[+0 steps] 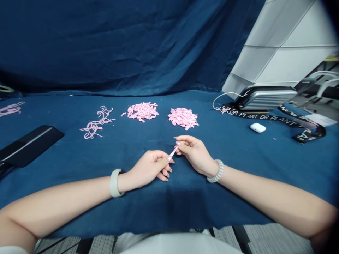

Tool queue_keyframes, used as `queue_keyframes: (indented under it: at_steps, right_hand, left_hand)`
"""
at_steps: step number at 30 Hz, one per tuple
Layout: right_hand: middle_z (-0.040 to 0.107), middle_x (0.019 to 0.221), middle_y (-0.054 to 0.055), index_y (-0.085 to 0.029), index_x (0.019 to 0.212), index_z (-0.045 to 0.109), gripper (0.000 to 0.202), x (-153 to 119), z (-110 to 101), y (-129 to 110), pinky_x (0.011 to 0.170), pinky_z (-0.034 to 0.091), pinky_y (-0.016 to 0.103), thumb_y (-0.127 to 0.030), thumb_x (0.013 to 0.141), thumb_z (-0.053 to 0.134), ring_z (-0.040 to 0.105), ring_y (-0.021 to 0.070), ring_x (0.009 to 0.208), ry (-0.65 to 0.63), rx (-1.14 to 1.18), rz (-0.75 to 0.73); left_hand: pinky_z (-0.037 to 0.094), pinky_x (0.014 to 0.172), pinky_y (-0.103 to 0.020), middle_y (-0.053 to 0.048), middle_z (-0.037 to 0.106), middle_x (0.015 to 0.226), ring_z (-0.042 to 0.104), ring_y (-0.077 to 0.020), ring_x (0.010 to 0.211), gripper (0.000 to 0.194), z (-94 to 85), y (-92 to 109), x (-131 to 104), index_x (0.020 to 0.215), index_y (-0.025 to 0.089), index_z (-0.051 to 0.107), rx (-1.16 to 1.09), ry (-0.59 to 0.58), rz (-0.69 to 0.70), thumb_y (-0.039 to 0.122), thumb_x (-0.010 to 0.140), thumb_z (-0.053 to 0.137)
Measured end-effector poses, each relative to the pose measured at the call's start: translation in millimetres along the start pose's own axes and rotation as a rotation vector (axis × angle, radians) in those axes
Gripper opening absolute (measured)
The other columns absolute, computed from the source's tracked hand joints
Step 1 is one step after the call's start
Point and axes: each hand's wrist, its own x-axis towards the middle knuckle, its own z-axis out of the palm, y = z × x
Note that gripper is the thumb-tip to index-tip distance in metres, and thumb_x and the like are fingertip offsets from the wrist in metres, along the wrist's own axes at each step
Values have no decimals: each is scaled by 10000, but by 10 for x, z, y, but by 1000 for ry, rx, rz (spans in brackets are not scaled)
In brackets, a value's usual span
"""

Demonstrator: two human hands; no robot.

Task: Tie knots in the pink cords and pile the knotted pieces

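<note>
A small pink strip (173, 152) is stretched between my two hands above the blue cloth, near the middle of the view. My left hand (152, 166) pinches its lower end between thumb and forefinger. The upper end is in the fingertips of my right hand (196, 152). Beyond the hands lie two heaps of small pink pieces, one at the centre left (143, 112) and one at the centre right (183, 118). Loose pink cords (96, 123) lie tangled to the left of the heaps.
A black flat object (31, 146) and more pink cords (11, 109) lie at the left. On the right are a silver ribbed case (270, 98) with a white cable, a black lettered strap (254, 115) and a small white case (257, 127). Blue cloth (119, 46) hangs behind.
</note>
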Motion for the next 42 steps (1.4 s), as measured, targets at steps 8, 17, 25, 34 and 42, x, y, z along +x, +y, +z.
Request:
queue_keyframes:
  at_steps: [8, 17, 25, 34, 42]
  right_hand:
    - [616, 622, -10, -131, 910, 637, 294, -14, 33, -26, 585, 466, 220, -263, 660, 716, 549, 72, 556, -37, -113, -19]
    - [678, 791, 45, -142, 884, 692, 205, -135, 63, -54, 668, 509, 262, -283, 740, 652, 606, 113, 666, -233, -363, -52]
    - [621, 721, 18, -152, 768, 698, 152, -159, 84, -98, 618, 500, 219, -268, 793, 602, 576, 86, 619, -356, -456, -140]
    - [593, 682, 14, -128, 747, 639, 220, -149, 61, -65, 583, 475, 216, -326, 817, 570, 554, 80, 577, -402, -464, -110]
    - [536, 638, -3, -148, 657, 534, 276, -167, 73, -125, 644, 410, 221, -260, 895, 450, 507, 87, 609, -411, -802, -335]
  left_hand:
    - [552, 616, -186, -81, 564, 1012, 591, -89, 783, 344, 1, -16, -92, 828, 115, 606, 179, 183, 317, 436, 814, 483]
    - [507, 631, -180, -82, 634, 985, 587, -77, 713, 261, -39, -62, -138, 847, 151, 671, 311, 158, 576, 327, 841, 478]
    - [492, 575, -176, -81, 648, 898, 591, -70, 645, 253, -23, -40, -158, 848, 142, 687, 309, 180, 579, 327, 820, 516]
    - [405, 497, -180, -24, 576, 568, 513, -64, 498, 299, -82, -51, -70, 829, 105, 652, -27, 175, 396, 384, 796, 549]
    - [203, 387, -152, 33, 447, 390, 357, -22, 338, 285, -52, 57, -56, 769, 105, 598, -318, 89, 131, 385, 719, 615]
